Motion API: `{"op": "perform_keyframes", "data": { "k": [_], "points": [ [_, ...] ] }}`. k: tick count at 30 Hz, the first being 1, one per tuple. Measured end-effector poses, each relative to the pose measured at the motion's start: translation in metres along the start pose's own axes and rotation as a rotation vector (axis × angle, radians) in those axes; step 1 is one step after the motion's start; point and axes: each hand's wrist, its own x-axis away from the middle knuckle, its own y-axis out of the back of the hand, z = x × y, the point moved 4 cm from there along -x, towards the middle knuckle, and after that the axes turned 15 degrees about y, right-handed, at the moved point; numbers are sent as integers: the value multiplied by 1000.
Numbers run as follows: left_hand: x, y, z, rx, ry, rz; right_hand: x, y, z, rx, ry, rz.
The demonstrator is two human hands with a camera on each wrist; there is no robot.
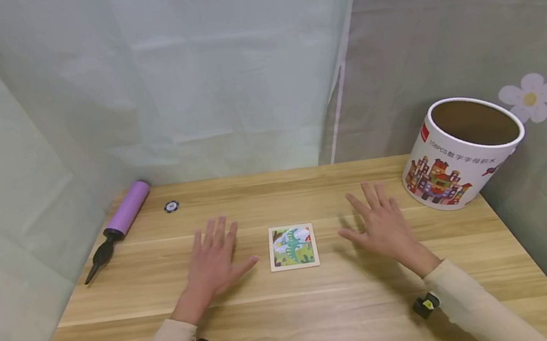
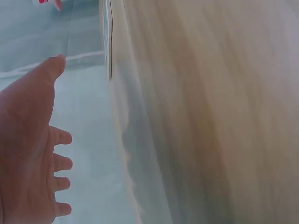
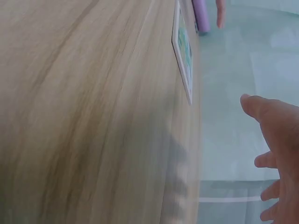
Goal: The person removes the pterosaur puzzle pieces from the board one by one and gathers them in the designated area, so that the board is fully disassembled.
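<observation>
Puzzle card (image 1: 291, 246) between hands, untouched; left hand (image 1: 214, 263), right hand (image 1: 384, 227) spread flat; wrist views blurred.

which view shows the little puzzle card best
The head view: the puzzle card lies flat on the table between both hands, its green picture facing the camera. The right wrist view shows it edge-on with only a sliver of the picture; the left wrist view shows just a thin blurred edge.
</observation>
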Motion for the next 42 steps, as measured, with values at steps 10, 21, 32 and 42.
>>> {"op": "perform_keyframes", "data": {
  "k": [10, 21, 32, 42],
  "points": [
    [13, -8, -30, 77, -65, 79, -19, -9, 11, -50, 120, 21],
    [40, -11, -78, 126, -247, 160, -41, -16, 27, -230, 283, -7],
    [40, -19, -107, 74, -373, 306, -63, -25, 36, -304, 354, -9],
    [31, -25, -116, 41, -386, 375, -79, -42, 46, -378, 398, 74]
  ]
}}
